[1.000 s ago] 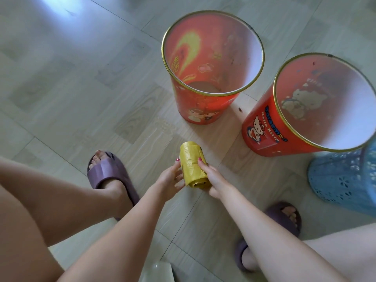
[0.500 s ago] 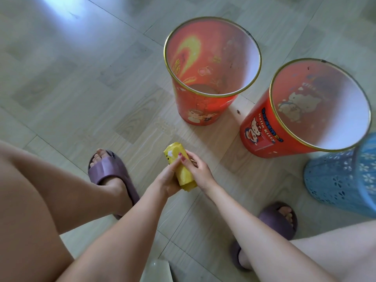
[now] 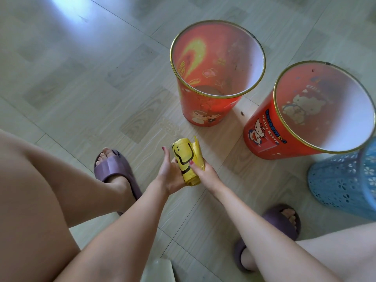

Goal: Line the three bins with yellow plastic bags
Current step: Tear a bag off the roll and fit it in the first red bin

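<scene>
Three bins stand unlined on the floor: one red bin [image 3: 217, 78] at upper centre, a second red bin [image 3: 317, 110] printed with cartoon characters at right, and a blue perforated bin [image 3: 343, 180] at the right edge, touching or just beside the second red bin.

Step in hand, as judged: separating the first bag from the roll of yellow plastic bags [image 3: 186, 161], which sits at centre frame between both hands, in front of the bins and near the first red bin's base.

Hand state:
- Left hand [image 3: 169, 171]: cups the roll from the left. The thumb is extended upward beside the roll. Whether the fingers wrap behind the roll cannot be told.
- Right hand [image 3: 205, 173]: grips the roll from the right, thumb pressed onto its printed face. A loose yellow flap [image 3: 196, 148] stands up at the roll's upper right edge, just above this hand.

Recommended procedure:
1. Keep the roll steady in the left hand.
2. Pinch the loose flap with the right hand and draw it away evenly, so that thin film does not stretch or tear off-line.
3. Unroll one full bag length before tearing.
4. Open the bag mouth before moving to a bin.

Both feet wear purple slippers [image 3: 114, 165].
</scene>
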